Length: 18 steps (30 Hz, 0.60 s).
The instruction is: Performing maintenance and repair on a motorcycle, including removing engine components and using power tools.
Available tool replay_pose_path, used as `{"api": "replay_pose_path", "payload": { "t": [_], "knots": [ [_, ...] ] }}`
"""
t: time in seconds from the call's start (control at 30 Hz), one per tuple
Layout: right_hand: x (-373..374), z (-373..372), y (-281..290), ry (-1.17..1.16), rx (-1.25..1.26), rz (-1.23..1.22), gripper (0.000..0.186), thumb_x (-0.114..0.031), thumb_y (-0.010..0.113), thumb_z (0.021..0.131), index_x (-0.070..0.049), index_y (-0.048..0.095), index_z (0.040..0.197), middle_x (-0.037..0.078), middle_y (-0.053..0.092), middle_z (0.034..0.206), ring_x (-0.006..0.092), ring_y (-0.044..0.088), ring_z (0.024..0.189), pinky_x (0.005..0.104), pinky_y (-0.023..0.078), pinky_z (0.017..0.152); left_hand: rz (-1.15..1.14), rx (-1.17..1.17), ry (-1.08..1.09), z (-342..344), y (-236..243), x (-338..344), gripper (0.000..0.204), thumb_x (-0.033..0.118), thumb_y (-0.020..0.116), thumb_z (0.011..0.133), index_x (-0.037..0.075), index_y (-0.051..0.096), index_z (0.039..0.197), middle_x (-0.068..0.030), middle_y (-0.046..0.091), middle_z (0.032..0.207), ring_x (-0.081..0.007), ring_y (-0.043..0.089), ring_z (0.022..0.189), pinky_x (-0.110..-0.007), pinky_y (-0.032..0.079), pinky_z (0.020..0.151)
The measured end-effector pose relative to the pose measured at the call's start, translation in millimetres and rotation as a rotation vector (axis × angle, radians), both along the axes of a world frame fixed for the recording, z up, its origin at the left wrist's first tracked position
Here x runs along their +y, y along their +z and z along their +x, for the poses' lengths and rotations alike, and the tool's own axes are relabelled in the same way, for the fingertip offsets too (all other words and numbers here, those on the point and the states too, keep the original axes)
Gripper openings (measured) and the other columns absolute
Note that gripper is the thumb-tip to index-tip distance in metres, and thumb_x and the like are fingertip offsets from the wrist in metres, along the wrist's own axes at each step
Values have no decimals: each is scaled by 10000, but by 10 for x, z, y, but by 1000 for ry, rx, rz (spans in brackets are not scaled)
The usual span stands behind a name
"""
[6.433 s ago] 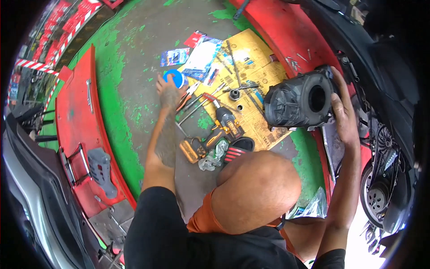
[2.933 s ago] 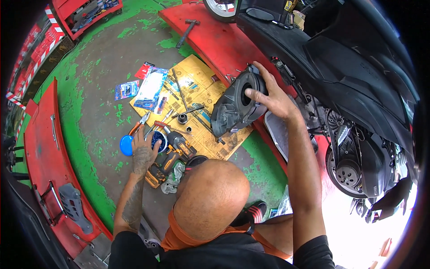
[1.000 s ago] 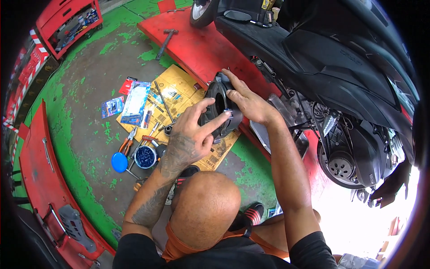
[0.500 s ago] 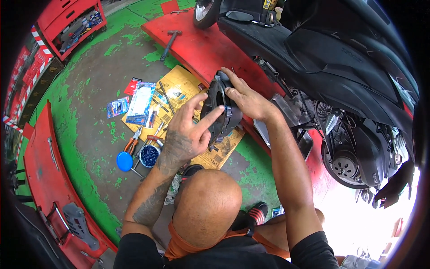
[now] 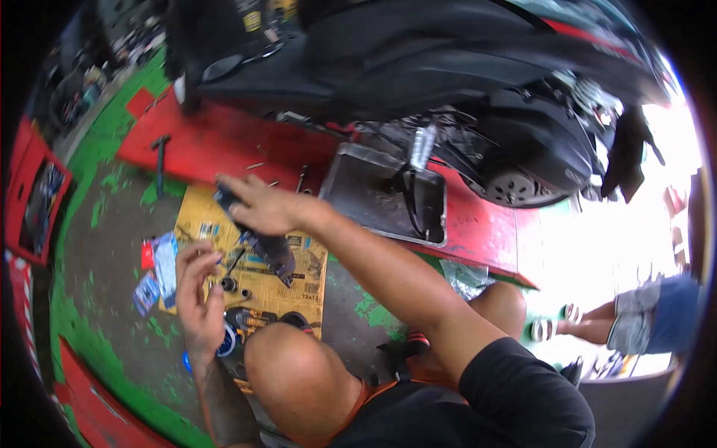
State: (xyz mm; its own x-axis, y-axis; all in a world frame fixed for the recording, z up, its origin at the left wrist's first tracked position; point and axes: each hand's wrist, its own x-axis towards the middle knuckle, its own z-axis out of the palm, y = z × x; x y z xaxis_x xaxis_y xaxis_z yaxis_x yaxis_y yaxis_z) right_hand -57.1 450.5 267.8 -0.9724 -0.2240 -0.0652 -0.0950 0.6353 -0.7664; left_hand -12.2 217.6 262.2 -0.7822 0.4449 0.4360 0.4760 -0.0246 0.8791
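My right hand reaches across to the left over the yellow cardboard. Its fingers lie over a black, roughly ring-shaped plastic part, mostly hidden by the hand and blurred. My left hand is nearby, to its lower left, fingers loosely bent, thumb apart and nothing between them. Beneath both is the yellow printed cardboard sheet, with small dark sockets on it near my left hand.
A metal drip tray sits on the red lift platform beside the black scooter. A hammer lies at the left. Blister packs lie by the cardboard. At the right stands another person.
The view has swung to the right, bringing the drip tray and another person into sight. My left hand has come away from the black part, which is lower over the cardboard under my right hand.
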Motion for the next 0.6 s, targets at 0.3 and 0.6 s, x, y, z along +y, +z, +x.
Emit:
{"api": "replay_pose_path", "payload": {
  "t": [0.3, 0.6],
  "knots": [
    [-18, 677, -965, -247, 579, -215, 674, -395, 592, 919, -126, 369, 1495, 166, 333, 1539, 451, 316, 1389, 477, 310, 1138, -509, 32, -814, 382, 916, 1647, 557, -54, 534, 831, 42, 496, 1378, -126, 550, 1166, -178, 602, 939, -304, 509, 822],
    [-780, 880, -894, -520, 796, -263, 402, -298, 554, 928, -189, 556, 1315, 150, 371, 1490, 371, 337, 1368, 516, 254, 1140, -398, -450, -199, -26, -333, 3591, 741, -52, 544, 864, 163, 301, 1530, -83, 473, 1270, -135, 582, 913, -249, 499, 658]
  ]
}}
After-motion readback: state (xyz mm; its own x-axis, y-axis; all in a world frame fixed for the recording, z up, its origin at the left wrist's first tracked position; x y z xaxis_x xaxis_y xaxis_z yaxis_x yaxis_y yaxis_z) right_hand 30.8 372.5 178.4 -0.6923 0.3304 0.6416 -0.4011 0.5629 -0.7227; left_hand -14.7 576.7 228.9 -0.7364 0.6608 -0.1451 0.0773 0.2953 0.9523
